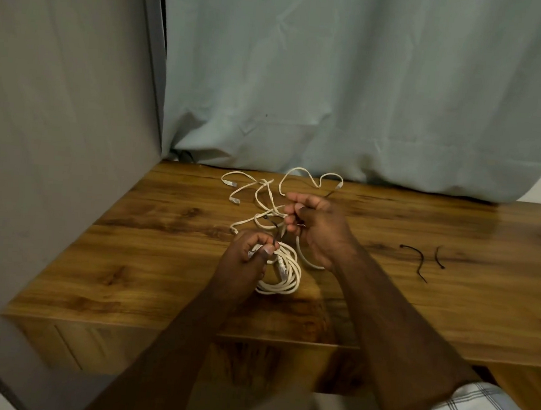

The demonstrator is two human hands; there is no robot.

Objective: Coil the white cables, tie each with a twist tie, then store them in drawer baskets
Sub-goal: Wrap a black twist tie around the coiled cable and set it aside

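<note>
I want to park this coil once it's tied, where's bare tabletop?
Bare table left of the coiled cable, and between the right hand and the black twist ties. Crowded behind, where loose white cables sprawl.

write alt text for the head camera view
A left hand grips a coiled white cable on a wooden table while the right hand pinches a dark twist tie. Loose white cables lie behind; two spare ties sit right.

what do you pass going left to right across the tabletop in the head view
coiled white cable gripped by the left hand → right hand → curvy black twist tie → shorter black twist tie
</note>
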